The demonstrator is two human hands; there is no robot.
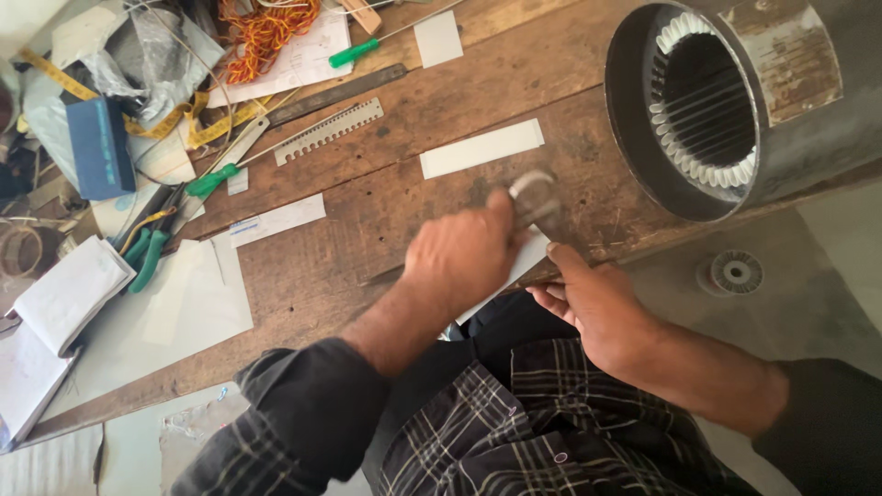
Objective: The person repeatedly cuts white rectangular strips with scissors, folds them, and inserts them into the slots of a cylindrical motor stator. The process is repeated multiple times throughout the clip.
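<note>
I see left hand (459, 262) clenched on blurred scissors (533, 197) | right hand (597, 308) pinching white paper strip (519, 266) at bench edge (303, 285) | motor shell (735, 101) just beyond

Bare wood lay open just beyond the left hand (457, 262), broken only by a white strip (481, 148). The motor housing (735, 101) blocked the way past the right hand (593, 308). Far left of both, tool clutter (156, 129) crowded the bench (367, 220).

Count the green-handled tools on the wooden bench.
3. One green-handled screwdriver lies at the top by the papers, a second beside the yellow tape measure, and green-handled pliers sit near the left edge. Clutter may hide others.
</note>
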